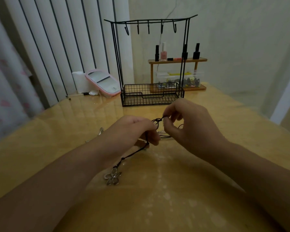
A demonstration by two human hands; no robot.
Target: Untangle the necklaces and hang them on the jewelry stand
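While held above the yellow tabletop (208, 164), worked a black cord necklace (134, 152) between both hands. Left hand (132, 129): fingers curled tight, gripping the cord just below its knotted stretch. Right hand (189, 124): thumb and forefinger narrow, pinching a small loop at the top of the cord tangle (157, 121); remaining fingers loosely curled, holding nothing visible. Tangle sat between the two sets of fingertips, touching both. From under the left fingers, cord ran down and toward the wearer, ending in a silver flower pendant (112, 178) lying on the tabletop beside the left forearm. More cord and something silvery showed just below the right fingertips; too small to tell whether a second necklace. Small silver piece (100, 130) noted on the tabletop left of the left knuckles, apart from them.

Beyond the fingers, well apart: black wire jewelry stand (151, 64), upright, five hooks on its top bar all bare, wire basket (151, 94) at its base. Behind that, wooden shelf (177, 60) with nail polish bottles (163, 52) on top and a clear box (179, 78) of small items below. Left of the stand, pink-framed mirror (103, 82) propped against white vertical blinds (60, 47).
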